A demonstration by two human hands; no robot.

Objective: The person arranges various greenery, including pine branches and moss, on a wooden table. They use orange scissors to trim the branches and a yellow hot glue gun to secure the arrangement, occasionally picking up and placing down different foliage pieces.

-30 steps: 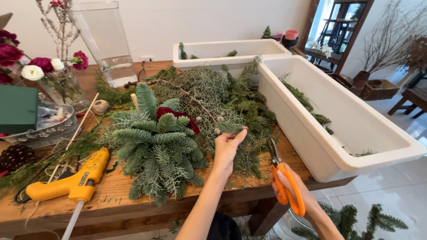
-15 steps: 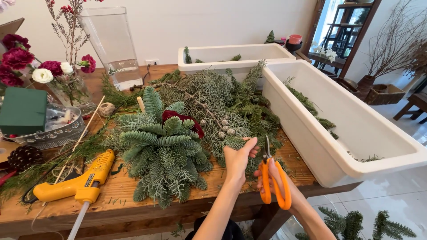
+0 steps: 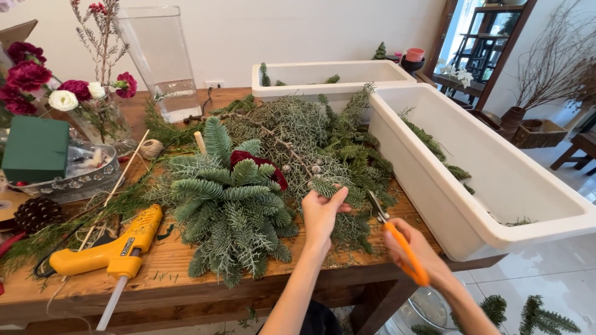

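Pinching a small evergreen sprig point(image 3: 324, 186) between thumb and fingertips, our left hand point(image 3: 323, 214) sits just below the centre of the frame, fingers curled closed on the stem while the sprig's tip stays among the loose pile of greenery point(image 3: 310, 133) spread over the middle of the wooden table point(image 3: 167, 273). Our right hand point(image 3: 417, 248), lower and to the right, is wrapped around the orange handles of a pair of scissors point(image 3: 394, 239); the blades point up and left, close to the sprig, but we cannot tell whether they are parted or touching it. Left of the left hand lies a fir arrangement point(image 3: 230, 211) with a dark red flower point(image 3: 257, 164) tucked in its middle. Further toward the lower left of the frame rests a yellow glue gun point(image 3: 108, 251), its nozzle aimed at the table edge. At the far left we see a pine cone point(image 3: 36, 214), a green foam block point(image 3: 36, 149) on a glass dish point(image 3: 87, 180), and red and white flowers point(image 3: 43, 84) in the upper left. A tall clear vase point(image 3: 158, 62) stands at the top, beside a ball of twine point(image 3: 151, 149). Two long white planter troughs point(image 3: 490, 180) fill the right side of the frame, a few green cuttings lying inside them.
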